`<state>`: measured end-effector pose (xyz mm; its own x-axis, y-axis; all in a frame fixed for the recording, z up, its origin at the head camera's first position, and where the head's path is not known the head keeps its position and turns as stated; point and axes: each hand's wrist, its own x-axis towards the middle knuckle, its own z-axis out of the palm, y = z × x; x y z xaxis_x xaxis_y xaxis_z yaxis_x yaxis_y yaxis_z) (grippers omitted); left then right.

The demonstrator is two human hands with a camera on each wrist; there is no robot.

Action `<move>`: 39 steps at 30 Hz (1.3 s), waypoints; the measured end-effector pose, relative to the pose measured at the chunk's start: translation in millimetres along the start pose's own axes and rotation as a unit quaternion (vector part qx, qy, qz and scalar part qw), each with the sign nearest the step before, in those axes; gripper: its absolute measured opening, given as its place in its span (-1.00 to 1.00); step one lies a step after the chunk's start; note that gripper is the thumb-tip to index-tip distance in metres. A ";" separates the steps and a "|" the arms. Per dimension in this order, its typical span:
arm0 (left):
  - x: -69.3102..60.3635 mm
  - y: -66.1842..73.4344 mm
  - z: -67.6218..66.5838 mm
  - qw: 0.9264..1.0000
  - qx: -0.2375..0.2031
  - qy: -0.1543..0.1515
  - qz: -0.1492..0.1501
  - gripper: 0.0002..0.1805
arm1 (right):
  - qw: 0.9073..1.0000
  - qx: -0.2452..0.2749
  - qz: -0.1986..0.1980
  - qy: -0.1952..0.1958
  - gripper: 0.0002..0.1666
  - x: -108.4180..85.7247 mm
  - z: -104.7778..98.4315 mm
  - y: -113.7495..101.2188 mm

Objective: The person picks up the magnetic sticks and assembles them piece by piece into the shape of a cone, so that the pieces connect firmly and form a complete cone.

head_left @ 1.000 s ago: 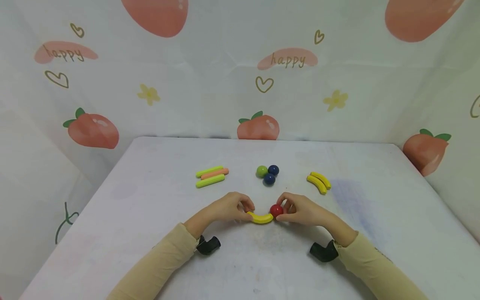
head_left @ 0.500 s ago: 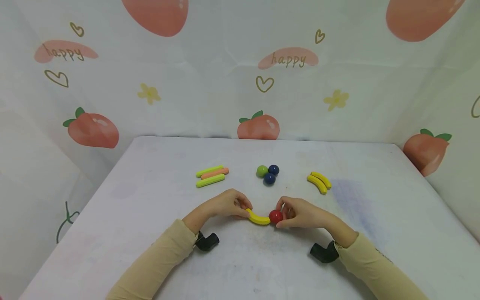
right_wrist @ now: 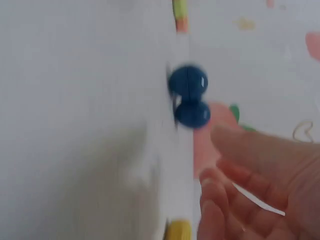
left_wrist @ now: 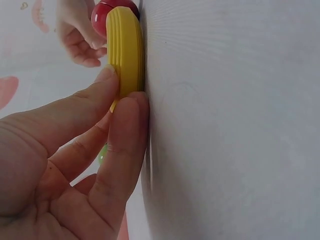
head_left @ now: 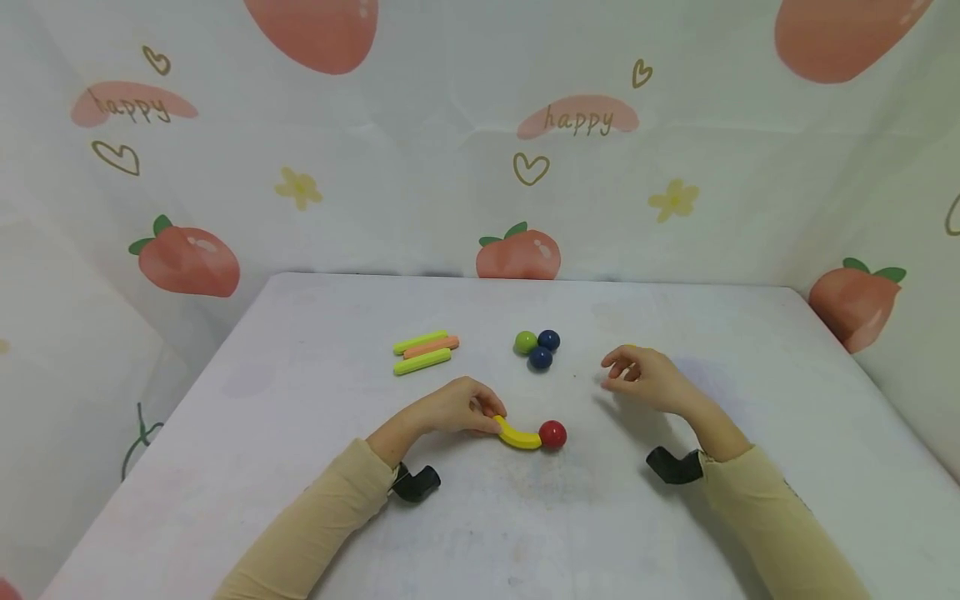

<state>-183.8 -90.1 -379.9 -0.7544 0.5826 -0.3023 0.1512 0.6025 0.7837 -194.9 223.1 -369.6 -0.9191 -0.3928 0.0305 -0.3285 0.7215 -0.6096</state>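
My left hand (head_left: 459, 407) pinches the left end of a yellow banana-shaped piece (head_left: 521, 438) between thumb and fingers; in the left wrist view the banana piece (left_wrist: 126, 50) lies along the tabletop. Its other end touches a red ball (head_left: 552, 434), which no hand holds. My right hand (head_left: 651, 381) is over the right part of the table, fingers loosely bent with nothing between them. It covers most of the yellow pieces there; one yellow tip (right_wrist: 179, 230) shows in the right wrist view.
Two lime sticks and an orange stick (head_left: 431, 347) lie at the back left. A green ball (head_left: 525, 342) and two dark blue balls (head_left: 540, 358) sit together at the back middle. Black bent parts (head_left: 673, 466) are at both wrists. A printed cloth (head_left: 420, 150) hangs behind the table.
My right hand has let go of the red ball and moved right and back, over the yellow pieces. The banana piece and ball shifted slightly toward me, then stayed put.
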 end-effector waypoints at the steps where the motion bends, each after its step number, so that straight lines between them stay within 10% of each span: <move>1: 0.2 0.1 0.3 1.000 0.000 0.000 0.000 -0.78 | 1.000 -0.009 0.007 0.015 -0.68 -0.3 -2.9 3.2; 12: 2.1 -1.0 1.2 1.000 -0.007 -0.002 -0.008 -0.79 | 0.992 -0.026 0.097 0.072 -0.66 -4.7 -13.0 20.3; 39: 1.4 -1.0 0.0 1.000 -0.001 0.000 -0.007 -0.80 | 0.991 -0.054 0.115 0.029 -0.61 -0.4 -3.6 8.9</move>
<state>-185.0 -89.9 -381.0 -0.7560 0.5743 -0.3141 0.1395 0.6102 0.7798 -198.2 231.7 -372.2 -0.9824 -0.1792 -0.0522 -0.1270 0.8467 -0.5166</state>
